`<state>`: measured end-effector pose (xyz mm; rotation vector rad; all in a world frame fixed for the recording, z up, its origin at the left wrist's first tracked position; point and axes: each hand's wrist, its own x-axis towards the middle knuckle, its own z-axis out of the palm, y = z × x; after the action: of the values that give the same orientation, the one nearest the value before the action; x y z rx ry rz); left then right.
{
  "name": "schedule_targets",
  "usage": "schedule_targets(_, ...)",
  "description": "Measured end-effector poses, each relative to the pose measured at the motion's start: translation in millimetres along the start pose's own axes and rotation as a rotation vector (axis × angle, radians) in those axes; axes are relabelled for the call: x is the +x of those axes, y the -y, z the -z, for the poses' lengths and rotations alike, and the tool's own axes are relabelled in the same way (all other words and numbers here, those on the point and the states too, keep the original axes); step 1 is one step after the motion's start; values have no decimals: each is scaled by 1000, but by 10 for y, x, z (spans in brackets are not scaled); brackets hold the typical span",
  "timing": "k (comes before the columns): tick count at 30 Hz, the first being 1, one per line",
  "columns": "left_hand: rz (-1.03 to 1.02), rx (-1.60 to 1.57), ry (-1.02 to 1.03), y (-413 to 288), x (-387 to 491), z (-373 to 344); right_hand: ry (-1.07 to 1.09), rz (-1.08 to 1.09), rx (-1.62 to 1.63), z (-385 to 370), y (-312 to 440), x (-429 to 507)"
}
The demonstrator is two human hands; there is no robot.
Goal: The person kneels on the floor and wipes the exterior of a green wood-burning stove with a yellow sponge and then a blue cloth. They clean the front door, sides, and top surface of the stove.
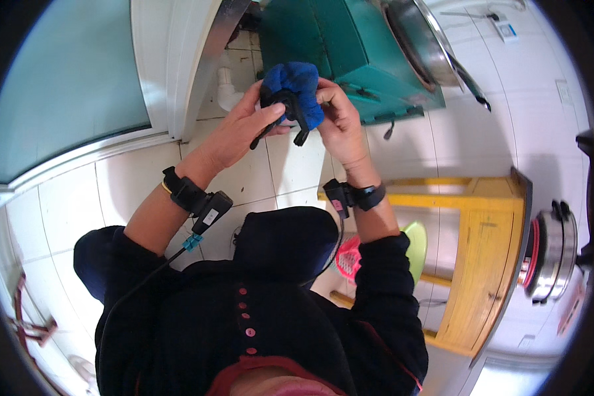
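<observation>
Both my hands hold a bunched blue cloth [297,81] together with a black plastic clip-like piece [289,109] that has two prongs pointing down. My left hand [250,116] has its thumb pressed on the black piece, and its other fingers are partly hidden behind the cloth. At the cloth's right edge, my right hand [337,111] grips with curled fingers. Each wrist wears a black strap with a small black device and a cable.
Beyond my hands stands a green metal cabinet [346,54] with a large metal pan [423,42] on it. To the right is a yellow wooden table [490,237] bearing a steel pot [554,255]. A glass-panelled door [69,79] is at left; a white pipe [226,89] stands behind.
</observation>
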<state>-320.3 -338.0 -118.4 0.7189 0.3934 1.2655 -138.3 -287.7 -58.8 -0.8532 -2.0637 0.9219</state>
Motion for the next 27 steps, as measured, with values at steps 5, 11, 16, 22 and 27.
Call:
schedule_targets(5,93,-15,-17,82,38,98,-79,-572,624,198,342,-210)
schedule_targets(11,265,-210,55,277,43,137,-117,-776,391,113,477,-271)
schedule_targets(16,265,-70,27,371,112,225,-317,-692,113,127,487,-192)
schedule_targets(22,137,55,-194,335,222,273,-134,-18,-834,-148,488,-94)
schedule_targets(27,137,-323,-109,140,269,348,20,241,-807,-228,352,-156)
